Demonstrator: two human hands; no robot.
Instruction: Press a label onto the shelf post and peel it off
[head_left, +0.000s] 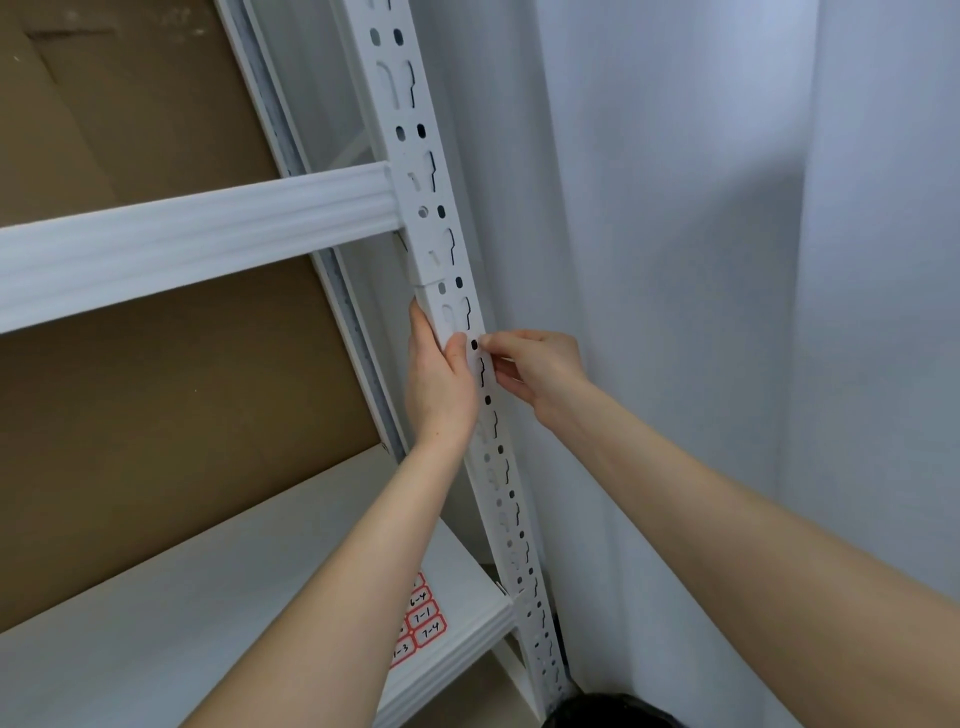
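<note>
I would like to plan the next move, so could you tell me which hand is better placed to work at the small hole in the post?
Probably the right hand: its fingertips sit beside the hole, while the left hand grips the post.

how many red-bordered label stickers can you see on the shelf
5 at least, clustered on the lower shelf beside the upright post: partial one on top, 6-4, 7-1, 7-4, and -3. The left forearm may hide more.

I see both bare forearms reaching up and away. Left hand (439, 382) upright, fingers and thumb curled. Right hand (535, 366) beside it, fingertips pinched leftward.
</note>
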